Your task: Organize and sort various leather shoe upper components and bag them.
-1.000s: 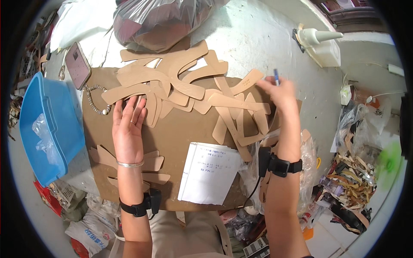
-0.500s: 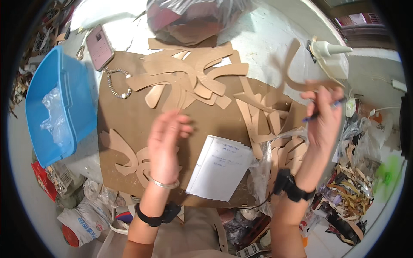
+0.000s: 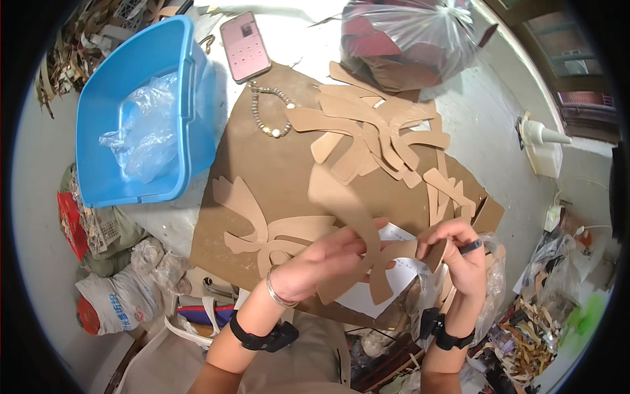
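Observation:
My right hand (image 3: 462, 256) pinches the end of a curved, branching tan leather-like piece (image 3: 386, 255), with a dark blue pen (image 3: 470, 247) tucked in its fingers. The piece's upper arm is smeared by motion and reaches up and left. My left hand (image 3: 325, 259) has its fingers stretched out, and the piece crosses in front of them; it is hard to see how firmly they touch. Under both hands lies white paper with handwriting (image 3: 357, 299), partly covered. Similar tan pieces (image 3: 295, 230) lie fanned out just beyond my left hand.
A heap of tan pieces (image 3: 367, 131) lies on the brown board (image 3: 230, 154). Around it are a blue tub (image 3: 190, 131) with clear plastic, a pink-screened phone (image 3: 244, 49), a beaded bracelet (image 3: 258, 118), a filled plastic bag (image 3: 407, 46) and a white nozzle bottle (image 3: 545, 148).
My right hand has come down and left from the far right, carrying the tan piece and the pen. My left hand has moved toward it over the paper. The view has shifted left.

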The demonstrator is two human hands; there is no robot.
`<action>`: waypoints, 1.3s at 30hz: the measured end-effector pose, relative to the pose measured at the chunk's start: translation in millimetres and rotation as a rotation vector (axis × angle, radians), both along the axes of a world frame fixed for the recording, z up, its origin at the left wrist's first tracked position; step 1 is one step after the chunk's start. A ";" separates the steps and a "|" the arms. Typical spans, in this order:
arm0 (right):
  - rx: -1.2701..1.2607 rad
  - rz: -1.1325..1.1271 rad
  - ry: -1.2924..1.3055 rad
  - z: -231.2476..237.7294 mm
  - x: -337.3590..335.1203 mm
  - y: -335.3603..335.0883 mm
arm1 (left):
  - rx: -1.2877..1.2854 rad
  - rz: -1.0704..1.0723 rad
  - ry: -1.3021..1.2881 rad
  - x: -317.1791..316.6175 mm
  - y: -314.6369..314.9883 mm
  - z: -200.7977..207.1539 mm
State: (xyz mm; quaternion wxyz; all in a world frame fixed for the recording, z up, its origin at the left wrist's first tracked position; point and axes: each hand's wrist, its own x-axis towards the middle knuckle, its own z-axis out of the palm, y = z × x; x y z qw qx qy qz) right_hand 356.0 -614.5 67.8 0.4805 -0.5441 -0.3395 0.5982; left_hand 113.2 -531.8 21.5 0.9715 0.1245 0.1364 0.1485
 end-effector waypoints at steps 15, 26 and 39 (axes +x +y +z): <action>-0.306 0.176 -1.351 -84.1 -24.9 162.4 | 0.401 -0.019 0.586 -57.7 19.0 -11.8; -0.189 0.188 -1.309 -32.7 -3.7 113.4 | 0.474 -0.106 0.620 -49.1 34.3 -20.1; -0.131 0.399 -0.907 40.3 16.6 100.1 | 0.484 0.308 0.862 64.4 34.3 -91.8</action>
